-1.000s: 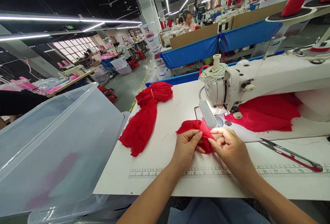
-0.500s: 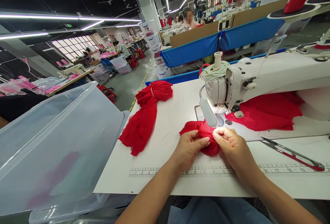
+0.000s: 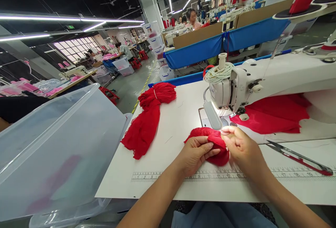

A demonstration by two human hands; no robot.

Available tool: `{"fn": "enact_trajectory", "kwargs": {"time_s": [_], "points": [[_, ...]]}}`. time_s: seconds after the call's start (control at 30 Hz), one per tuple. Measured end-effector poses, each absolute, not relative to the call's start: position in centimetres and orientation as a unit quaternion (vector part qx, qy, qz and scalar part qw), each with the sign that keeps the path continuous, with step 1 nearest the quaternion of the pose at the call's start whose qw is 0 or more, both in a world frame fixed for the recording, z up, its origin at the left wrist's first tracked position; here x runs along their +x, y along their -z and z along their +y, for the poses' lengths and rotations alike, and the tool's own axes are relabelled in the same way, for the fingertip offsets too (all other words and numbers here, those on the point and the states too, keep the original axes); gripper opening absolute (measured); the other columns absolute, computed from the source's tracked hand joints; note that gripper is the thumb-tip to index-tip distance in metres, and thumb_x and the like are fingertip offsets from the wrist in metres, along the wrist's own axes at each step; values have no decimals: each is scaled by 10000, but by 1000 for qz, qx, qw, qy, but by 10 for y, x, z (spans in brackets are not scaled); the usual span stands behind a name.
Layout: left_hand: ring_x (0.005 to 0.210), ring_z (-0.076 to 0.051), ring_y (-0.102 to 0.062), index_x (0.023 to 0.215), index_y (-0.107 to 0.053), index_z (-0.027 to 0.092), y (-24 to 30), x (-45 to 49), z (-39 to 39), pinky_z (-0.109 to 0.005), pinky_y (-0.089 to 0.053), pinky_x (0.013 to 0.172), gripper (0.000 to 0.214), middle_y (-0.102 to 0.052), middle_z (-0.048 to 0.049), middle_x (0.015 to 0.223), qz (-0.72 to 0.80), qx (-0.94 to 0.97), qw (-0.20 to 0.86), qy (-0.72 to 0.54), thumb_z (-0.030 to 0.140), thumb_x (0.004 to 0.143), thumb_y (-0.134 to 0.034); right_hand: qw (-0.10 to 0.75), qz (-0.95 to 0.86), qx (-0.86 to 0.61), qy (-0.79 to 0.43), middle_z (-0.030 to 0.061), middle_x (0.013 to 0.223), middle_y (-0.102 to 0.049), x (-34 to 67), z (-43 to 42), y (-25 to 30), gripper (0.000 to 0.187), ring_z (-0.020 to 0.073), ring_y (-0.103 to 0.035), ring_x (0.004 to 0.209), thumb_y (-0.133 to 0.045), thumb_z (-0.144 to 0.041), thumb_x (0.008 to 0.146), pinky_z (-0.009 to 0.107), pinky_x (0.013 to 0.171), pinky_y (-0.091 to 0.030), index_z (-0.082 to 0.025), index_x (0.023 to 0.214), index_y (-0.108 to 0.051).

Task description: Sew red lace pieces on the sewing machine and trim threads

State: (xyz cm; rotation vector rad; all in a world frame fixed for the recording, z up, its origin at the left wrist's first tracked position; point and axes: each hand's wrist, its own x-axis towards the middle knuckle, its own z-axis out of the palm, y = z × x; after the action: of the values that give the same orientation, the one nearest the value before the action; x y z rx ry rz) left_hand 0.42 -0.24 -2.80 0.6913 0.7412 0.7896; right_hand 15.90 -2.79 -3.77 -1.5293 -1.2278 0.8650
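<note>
A piece of red lace-edged fabric (image 3: 219, 151) is bunched between my hands, in front of the sewing machine (image 3: 223, 91). My left hand (image 3: 198, 152) pinches it between thumb and fingers on its left side. At its upper right edge, my right hand (image 3: 240, 145) has thumb and forefinger closed on the cloth's edge. Both hands are just above the white table, near the machine's needle area, which the grey lamp (image 3: 212, 115) partly hides. More red fabric (image 3: 273, 114) lies under the machine arm.
Thread snips (image 3: 300, 158) lie at the right on the table (image 3: 147, 186), above its printed ruler. A tied bundle of red fabric (image 3: 148, 119) rests at the left. Beside the table stands a large translucent bin (image 3: 65, 144). Other people sit at machines farther back.
The red fabric has come slightly toward me, turned so that its lace edge and a rounded fold show. My right hand has shifted a little right along its edge.
</note>
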Motion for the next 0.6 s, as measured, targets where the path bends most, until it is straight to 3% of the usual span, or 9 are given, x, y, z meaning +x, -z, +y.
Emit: {"fn": "enact_trajectory", "kwargs": {"time_s": [0.17,0.37,0.5,0.6], "points": [[766,-121,-640,751,-743,113,30,7,-3,-265,-508,890,286,-666,-31,757,350,347,790,-364,321,609,-879,501,-591,-589,-229,51,841,-660,161,-33,28,227,188,-576,672,-509,-440,860,317,623,-460,-264,876,-651],[787,-151,-651,776,-742,109,36,7,-4,-295,-506,883,364,-672,-44,753,355,400,770,-348,415,621,-864,483,-626,-557,-254,39,803,-646,157,-33,32,208,206,-560,745,-547,-409,857,311,635,-432,-283,762,-683],[754,-129,-649,714,-729,116,38,8,-2,-268,-523,852,329,-659,-31,748,378,373,768,-358,376,584,-884,495,-549,-609,-288,3,671,-592,161,-34,26,260,156,-478,573,-521,-461,867,286,541,-384,-256,727,-597],[758,-108,-649,739,-738,121,36,8,-2,-220,-518,833,334,-666,-25,763,375,366,772,-360,375,582,-888,488,-543,-616,-294,6,649,-592,165,-33,23,261,164,-495,585,-506,-476,861,282,536,-389,-254,755,-593]]}}
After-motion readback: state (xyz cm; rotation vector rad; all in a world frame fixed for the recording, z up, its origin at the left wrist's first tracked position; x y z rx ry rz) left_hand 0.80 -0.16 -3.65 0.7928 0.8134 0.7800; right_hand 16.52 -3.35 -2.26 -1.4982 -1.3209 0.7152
